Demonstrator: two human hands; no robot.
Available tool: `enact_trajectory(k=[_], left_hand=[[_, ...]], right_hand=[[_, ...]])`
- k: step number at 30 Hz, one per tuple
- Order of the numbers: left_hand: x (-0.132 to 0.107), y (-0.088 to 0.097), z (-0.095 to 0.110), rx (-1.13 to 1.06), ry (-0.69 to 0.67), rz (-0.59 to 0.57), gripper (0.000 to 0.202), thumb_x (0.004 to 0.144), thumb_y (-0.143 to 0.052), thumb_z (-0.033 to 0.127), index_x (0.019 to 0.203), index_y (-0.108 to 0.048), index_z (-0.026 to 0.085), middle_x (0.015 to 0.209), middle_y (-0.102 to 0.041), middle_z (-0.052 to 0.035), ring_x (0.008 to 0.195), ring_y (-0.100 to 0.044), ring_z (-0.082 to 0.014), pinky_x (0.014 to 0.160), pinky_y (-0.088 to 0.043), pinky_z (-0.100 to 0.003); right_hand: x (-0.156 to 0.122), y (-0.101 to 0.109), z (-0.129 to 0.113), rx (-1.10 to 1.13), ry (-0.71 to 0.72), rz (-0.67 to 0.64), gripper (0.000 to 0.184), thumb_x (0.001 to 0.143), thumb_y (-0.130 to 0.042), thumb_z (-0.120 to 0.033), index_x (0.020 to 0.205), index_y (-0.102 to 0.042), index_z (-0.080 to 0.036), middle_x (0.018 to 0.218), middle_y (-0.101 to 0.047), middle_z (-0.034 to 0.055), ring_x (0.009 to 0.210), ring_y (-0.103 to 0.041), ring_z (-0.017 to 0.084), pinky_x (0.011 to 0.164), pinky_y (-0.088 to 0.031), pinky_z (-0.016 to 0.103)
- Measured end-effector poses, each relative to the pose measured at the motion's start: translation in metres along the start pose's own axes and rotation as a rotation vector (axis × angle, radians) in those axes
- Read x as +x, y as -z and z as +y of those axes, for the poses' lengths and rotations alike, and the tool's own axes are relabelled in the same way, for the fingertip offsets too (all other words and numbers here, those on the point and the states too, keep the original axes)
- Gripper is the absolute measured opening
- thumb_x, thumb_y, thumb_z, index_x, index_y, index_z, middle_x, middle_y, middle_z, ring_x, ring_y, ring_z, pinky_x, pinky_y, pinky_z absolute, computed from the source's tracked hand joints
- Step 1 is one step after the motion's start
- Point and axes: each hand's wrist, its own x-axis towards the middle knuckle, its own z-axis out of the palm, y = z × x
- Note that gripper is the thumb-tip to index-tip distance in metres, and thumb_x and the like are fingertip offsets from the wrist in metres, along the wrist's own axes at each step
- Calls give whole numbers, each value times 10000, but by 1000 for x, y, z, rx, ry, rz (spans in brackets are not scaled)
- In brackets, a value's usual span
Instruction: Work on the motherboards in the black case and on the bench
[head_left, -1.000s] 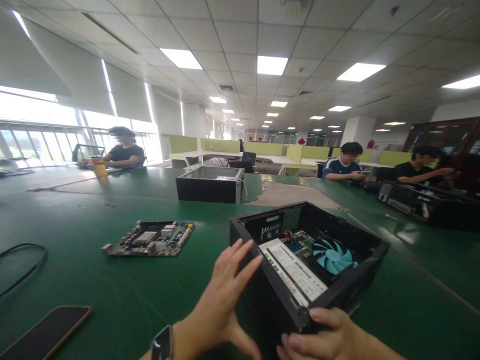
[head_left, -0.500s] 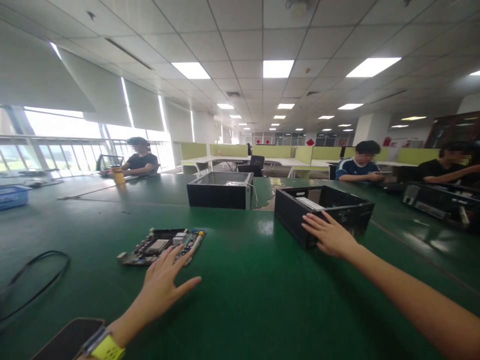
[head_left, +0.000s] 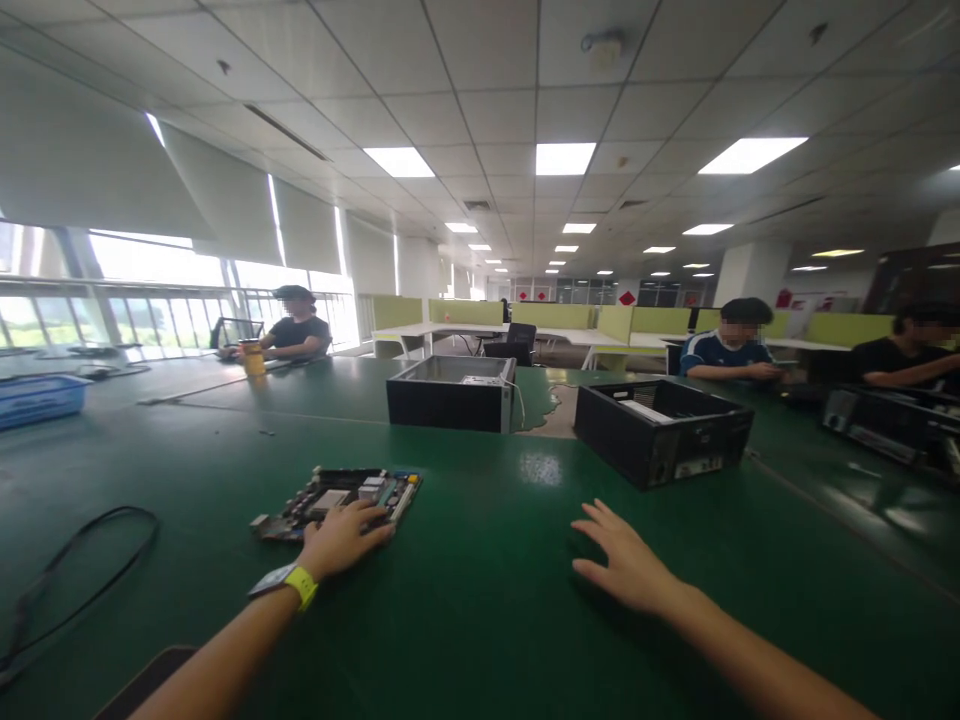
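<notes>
A bare motherboard (head_left: 341, 499) lies flat on the green table (head_left: 480, 580). My left hand (head_left: 343, 538), with a yellow-strapped watch on the wrist, rests on the board's near edge with its fingers curled over it. My right hand (head_left: 624, 566) hovers over the table with fingers spread and holds nothing. A black open computer case (head_left: 660, 430) stands beyond my right hand, out of its touch.
A second open case (head_left: 450, 393) stands further back. A black cable (head_left: 67, 590) loops at the left, a dark phone (head_left: 142, 685) lies by my left forearm, and a blue basket (head_left: 37, 397) sits far left. Three people sit at the far side; another case (head_left: 885, 425) is at right.
My right hand pushed the black case away, let it go and drew back. My left hand left the case and reached onto the motherboard's near edge.
</notes>
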Motion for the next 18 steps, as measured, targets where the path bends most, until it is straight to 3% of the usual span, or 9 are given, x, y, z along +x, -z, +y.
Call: enact_trajectory(k=[5,11,14,18], left_hand=[[-7,-3,7,-12,-51,45,639,759,-374,720,1201,-622,331,1383,-503,-86,1290,-385,-374,980,-332,-572],[-23,-4,22,-83,-148,6,645,770,-401,696,1196,-637,273,1311,-566,-89,1249,-453,-325,1012,-374,-467],[-52,-7,53,-134,-230,-16,607,771,-441,664,1208,-627,285,1340,-543,-82,1264,-442,-315,1037,-361,-471],[-113,-15,121,-203,-322,-75,570,719,-560,609,1218,-607,336,1407,-475,-87,1312,-379,-358,1065,-298,-569]], right_hand=[[-49,-16,-13,132,-16,28,534,844,-492,-538,1301,-538,-267,1506,-332,42,1420,-186,248,1131,-223,480],[-78,-17,-16,212,-59,40,483,844,-502,-514,1255,-574,-271,1481,-378,40,1408,-225,262,1120,-245,509],[-88,-17,-19,212,-42,43,464,829,-530,-494,1218,-602,-253,1442,-436,56,1387,-280,258,1126,-248,479],[-94,-22,-24,217,-28,51,456,831,-526,-489,1201,-615,-238,1395,-492,64,1359,-335,257,1127,-258,461]])
